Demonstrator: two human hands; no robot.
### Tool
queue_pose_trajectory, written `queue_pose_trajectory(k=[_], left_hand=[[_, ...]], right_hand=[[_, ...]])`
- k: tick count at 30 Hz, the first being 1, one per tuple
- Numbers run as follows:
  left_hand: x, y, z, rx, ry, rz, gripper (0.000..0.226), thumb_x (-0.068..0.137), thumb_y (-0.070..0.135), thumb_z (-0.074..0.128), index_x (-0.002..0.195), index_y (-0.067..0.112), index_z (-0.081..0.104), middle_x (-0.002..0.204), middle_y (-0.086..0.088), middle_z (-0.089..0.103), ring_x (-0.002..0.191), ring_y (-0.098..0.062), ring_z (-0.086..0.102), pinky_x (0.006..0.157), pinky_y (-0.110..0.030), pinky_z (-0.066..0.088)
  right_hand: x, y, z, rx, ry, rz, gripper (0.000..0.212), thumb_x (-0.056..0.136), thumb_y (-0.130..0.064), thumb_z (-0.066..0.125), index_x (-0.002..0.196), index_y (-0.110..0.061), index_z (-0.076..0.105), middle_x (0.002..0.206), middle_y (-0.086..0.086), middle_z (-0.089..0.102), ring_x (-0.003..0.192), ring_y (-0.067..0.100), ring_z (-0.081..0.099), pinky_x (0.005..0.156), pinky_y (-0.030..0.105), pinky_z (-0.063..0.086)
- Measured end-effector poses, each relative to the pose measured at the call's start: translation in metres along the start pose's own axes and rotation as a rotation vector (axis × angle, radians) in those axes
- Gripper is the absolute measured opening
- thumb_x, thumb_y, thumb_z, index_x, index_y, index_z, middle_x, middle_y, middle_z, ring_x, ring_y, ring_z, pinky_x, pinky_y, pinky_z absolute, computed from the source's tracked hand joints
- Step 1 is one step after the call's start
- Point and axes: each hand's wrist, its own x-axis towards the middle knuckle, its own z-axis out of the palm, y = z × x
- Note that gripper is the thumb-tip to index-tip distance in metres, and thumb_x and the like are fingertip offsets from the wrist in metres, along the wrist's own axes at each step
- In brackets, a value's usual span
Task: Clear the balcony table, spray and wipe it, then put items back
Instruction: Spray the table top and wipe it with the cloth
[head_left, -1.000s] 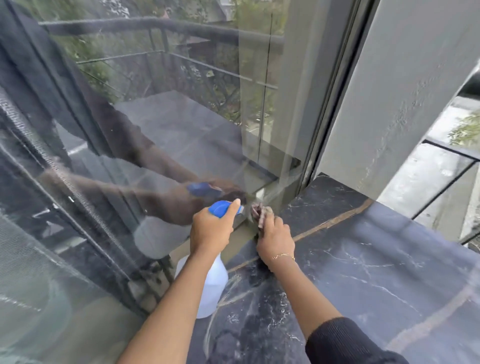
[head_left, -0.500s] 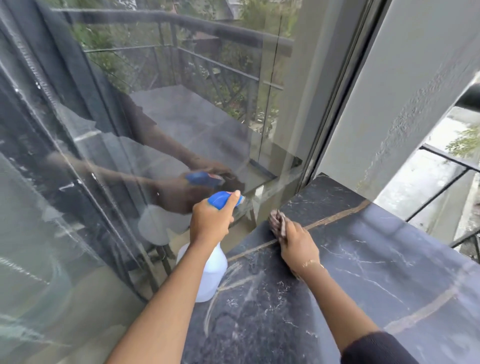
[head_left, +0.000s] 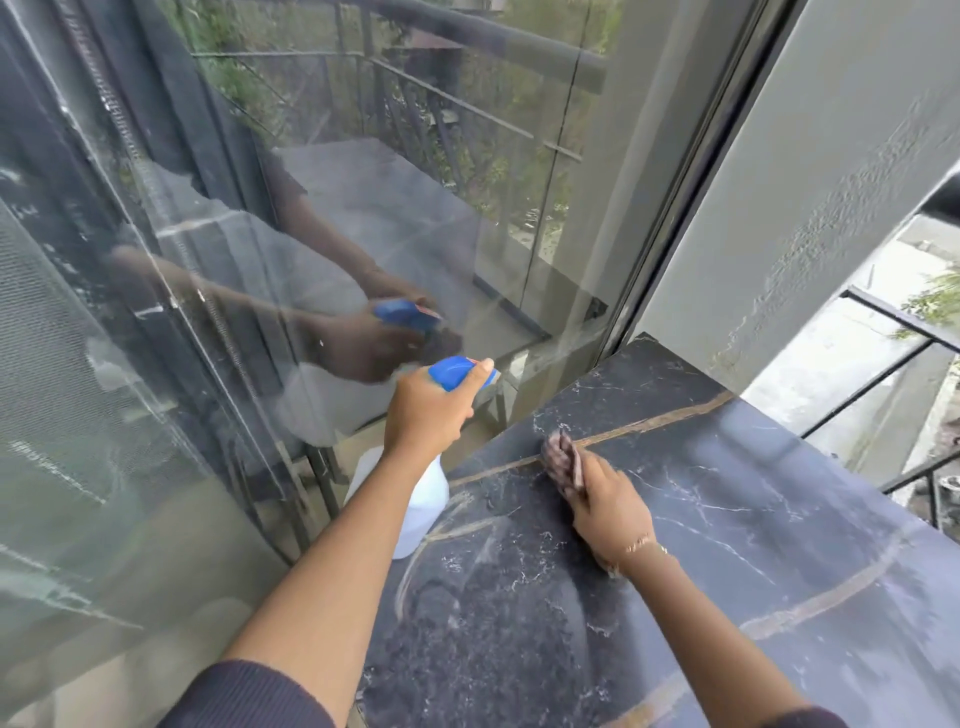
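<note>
The black marble table (head_left: 701, 545) with pale veins and brown seams fills the lower right. My right hand (head_left: 605, 506) presses a small brownish cloth (head_left: 560, 457) onto the tabletop near its left edge, fingers curled over it. My left hand (head_left: 428, 410) grips the neck of a white spray bottle (head_left: 423, 506) with a blue trigger head (head_left: 457, 371), held off the table's left edge with the thumb lying along the head. The bottle's lower body hangs beside the table edge.
A glass door (head_left: 311, 234) stands close on the left and reflects my arms and the bottle. A grey wall (head_left: 805, 182) rises behind the table's far corner. Black metal railing (head_left: 893, 364) runs at the right.
My right hand has slid the cloth from the table's far left corner rightward and toward me along the top. The left hand keeps the bottle in about the same place.
</note>
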Motion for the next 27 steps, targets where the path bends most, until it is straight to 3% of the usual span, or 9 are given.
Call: queue_pose_trajectory(k=[5, 10, 14, 18, 23, 27], left_hand=[[0.001, -0.002, 0.0, 0.003, 0.003, 0.011, 0.029, 0.081, 0.051, 0.066, 0.082, 0.024, 0.075, 0.05, 0.001, 0.056, 0.034, -0.013, 0.042, 0.041, -0.018, 0.039], [0.004, 0.0, -0.001, 0.007, 0.002, 0.009, 0.031, 0.081, 0.05, 0.066, 0.084, 0.021, 0.076, 0.047, 0.0, 0.054, 0.041, -0.016, 0.047, 0.042, -0.015, 0.041], [0.003, 0.001, 0.0, 0.006, -0.008, 0.006, 0.032, 0.081, 0.051, 0.066, 0.084, 0.02, 0.076, 0.045, 0.003, 0.053, 0.042, -0.017, 0.047, 0.048, -0.021, 0.044], [0.004, 0.0, -0.002, -0.006, -0.014, 0.002, 0.034, 0.08, 0.053, 0.065, 0.084, 0.021, 0.076, 0.041, 0.006, 0.05, 0.041, -0.015, 0.046, 0.043, -0.017, 0.042], [0.005, 0.0, -0.006, -0.061, 0.001, -0.024, 0.029, 0.08, 0.048, 0.068, 0.08, 0.02, 0.075, 0.04, 0.006, 0.048, 0.048, -0.016, 0.052, 0.04, -0.014, 0.041], [0.003, 0.0, -0.01, -0.083, 0.025, -0.002, 0.03, 0.082, 0.047, 0.067, 0.084, 0.019, 0.076, 0.051, -0.002, 0.056, 0.035, -0.009, 0.044, 0.041, -0.016, 0.04]], right_hand=[[0.044, -0.049, 0.015, 0.033, -0.01, 0.041, 0.056, 0.092, -0.015, 0.045, 0.145, -0.017, 0.027, 0.14, 0.011, 0.044, 0.119, 0.035, 0.047, 0.098, 0.039, 0.038], [0.0, -0.061, 0.028, 0.076, -0.087, -0.179, 0.059, 0.088, -0.014, 0.047, 0.144, -0.021, 0.031, 0.139, 0.002, 0.047, 0.113, 0.032, 0.049, 0.094, 0.039, 0.043], [-0.031, -0.022, 0.013, 0.027, 0.011, 0.025, 0.053, 0.09, -0.018, 0.047, 0.141, -0.023, 0.035, 0.141, -0.003, 0.046, 0.116, 0.028, 0.05, 0.092, 0.034, 0.043], [-0.042, -0.027, 0.013, 0.001, 0.049, 0.146, 0.056, 0.089, -0.013, 0.043, 0.143, -0.02, 0.031, 0.142, 0.0, 0.045, 0.115, 0.03, 0.05, 0.094, 0.034, 0.04], [-0.024, -0.072, 0.027, 0.062, 0.016, 0.058, 0.056, 0.088, -0.012, 0.044, 0.141, -0.021, 0.033, 0.141, -0.001, 0.045, 0.117, 0.028, 0.049, 0.095, 0.034, 0.04], [0.018, -0.111, 0.03, 0.089, -0.135, -0.053, 0.045, 0.087, -0.012, 0.046, 0.132, -0.015, 0.042, 0.127, 0.009, 0.055, 0.112, 0.032, 0.053, 0.089, 0.037, 0.044]])
